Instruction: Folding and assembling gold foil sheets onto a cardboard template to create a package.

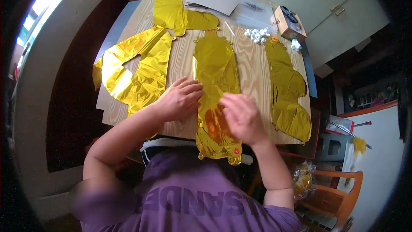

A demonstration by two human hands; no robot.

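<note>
A flat gold foil balloon (216, 60) lies on the desk (253, 73), long axis running near-to-far, the left hand (181, 98) unclenched against its left edge, the blurred right hand (243, 118) over its right side, grip unclear.

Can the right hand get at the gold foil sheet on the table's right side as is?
Likely yes: only tabletop shows between the right hand and that foil sheet, and nothing seems to cover it.
</note>
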